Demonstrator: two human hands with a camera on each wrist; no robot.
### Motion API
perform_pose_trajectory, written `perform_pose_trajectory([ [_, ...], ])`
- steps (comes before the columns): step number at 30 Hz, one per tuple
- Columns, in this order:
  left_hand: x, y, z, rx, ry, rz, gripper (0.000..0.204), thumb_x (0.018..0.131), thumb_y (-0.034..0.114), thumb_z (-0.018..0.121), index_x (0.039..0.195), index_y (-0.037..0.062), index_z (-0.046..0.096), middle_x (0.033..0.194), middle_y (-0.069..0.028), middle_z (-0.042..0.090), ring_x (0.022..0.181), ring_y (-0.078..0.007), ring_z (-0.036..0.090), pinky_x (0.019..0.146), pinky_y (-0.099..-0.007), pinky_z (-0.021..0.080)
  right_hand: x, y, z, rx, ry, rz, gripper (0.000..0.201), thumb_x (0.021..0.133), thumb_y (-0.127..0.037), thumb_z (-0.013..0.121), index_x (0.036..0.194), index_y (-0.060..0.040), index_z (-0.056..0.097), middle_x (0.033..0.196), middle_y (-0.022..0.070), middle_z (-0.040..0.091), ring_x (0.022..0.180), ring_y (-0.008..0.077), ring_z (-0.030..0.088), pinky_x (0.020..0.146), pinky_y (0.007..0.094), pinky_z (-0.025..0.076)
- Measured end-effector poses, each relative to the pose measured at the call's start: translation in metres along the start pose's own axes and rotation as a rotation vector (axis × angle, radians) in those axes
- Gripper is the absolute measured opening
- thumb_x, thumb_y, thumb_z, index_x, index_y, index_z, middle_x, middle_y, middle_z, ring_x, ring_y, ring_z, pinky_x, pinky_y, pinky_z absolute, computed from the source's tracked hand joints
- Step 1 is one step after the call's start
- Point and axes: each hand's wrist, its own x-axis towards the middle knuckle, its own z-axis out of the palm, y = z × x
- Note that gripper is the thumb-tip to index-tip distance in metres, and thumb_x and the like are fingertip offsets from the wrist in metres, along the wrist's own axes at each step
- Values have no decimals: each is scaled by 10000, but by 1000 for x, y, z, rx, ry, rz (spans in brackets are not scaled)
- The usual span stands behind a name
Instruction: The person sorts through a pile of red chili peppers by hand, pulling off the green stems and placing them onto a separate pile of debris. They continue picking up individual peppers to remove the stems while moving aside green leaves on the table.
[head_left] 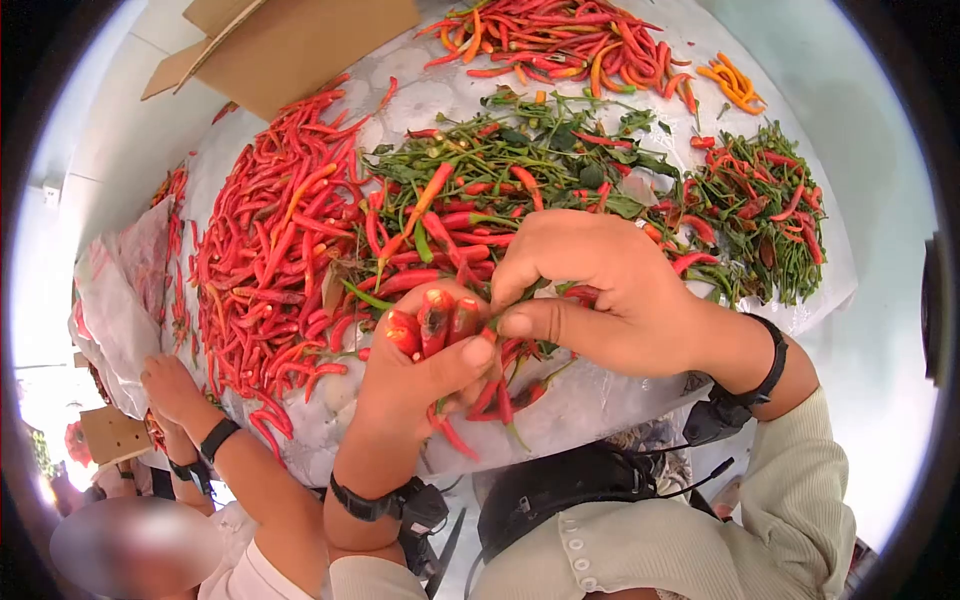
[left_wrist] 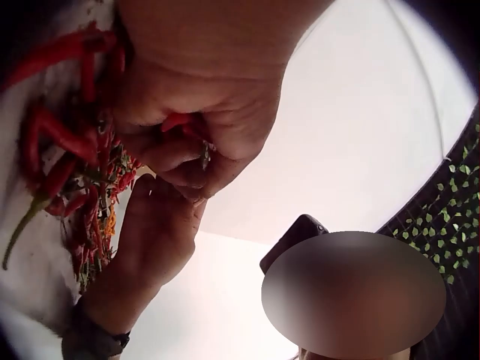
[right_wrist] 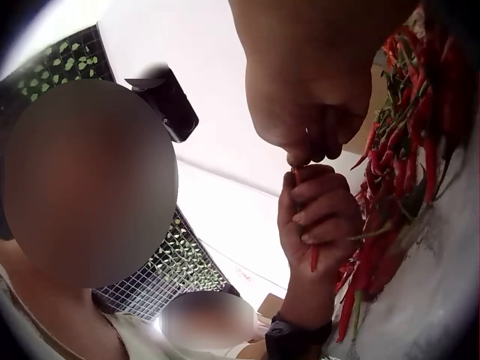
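Work in hand: red chillies are being stripped of their green stalks, judged from the sorted heaps on the table [head_left: 640, 400].
Left hand [head_left: 425, 365]: clenched round a bundle of red chillies [head_left: 432, 325], cut ends up, thumb pressed across them; the bundle is held just above the near table edge.
Right hand [head_left: 590, 290]: fingers curled and pinching at the top of the same bundle, touching the left hand; what lies between its fingertips is hidden.
Done, by judgement: a large heap of stalkless red chillies [head_left: 275, 250] is spread at the left; a pile of green stalks [head_left: 765, 215] with a few red scraps lies at the right.
Left, by judgement: a middle pile of chillies with stalks on [head_left: 500, 175] is untouched, and a further heap of red and orange chillies [head_left: 570, 40] lies at the far edge; well over a third appears outstanding.
Set apart: a small cluster of orange chillies [head_left: 735, 82] at the far right.
Other items: cardboard box [head_left: 290, 40] beyond the table; a second person's hand [head_left: 172, 390] resting at the near left of the red heap.
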Motion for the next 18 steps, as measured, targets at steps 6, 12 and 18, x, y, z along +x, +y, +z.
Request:
perform_pose_trajectory([
  [6, -1, -1, -5, -14, -95, 17, 235, 737, 75, 715, 872, 23, 529, 655, -38, 551, 482, -86, 501, 408, -209, 372, -3, -4, 0, 407, -113, 294, 89, 809, -82, 633, 853, -12, 602, 826, 48, 583, 755, 145, 548, 686, 274, 424],
  [12, -2, -1, -6, -28, -173, 47, 202, 746, 79, 707, 823, 30, 527, 641, -32, 547, 488, -90, 518, 423, -212, 414, -5, -5, 6, 925, -139, 497, 142, 838, -112, 630, 882, 15, 586, 863, 30, 568, 788, 91, 520, 703, 250, 418],
  [18, -2, -1, -8, 34, -217, 53, 199, 746, 98, 703, 810, 23, 530, 595, -31, 535, 464, -93, 514, 405, -210, 403, -6, -6, 6, 1016, -189, 539, 168, 837, -152, 641, 880, 3, 590, 842, 13, 561, 775, 83, 508, 689, 235, 407],
])
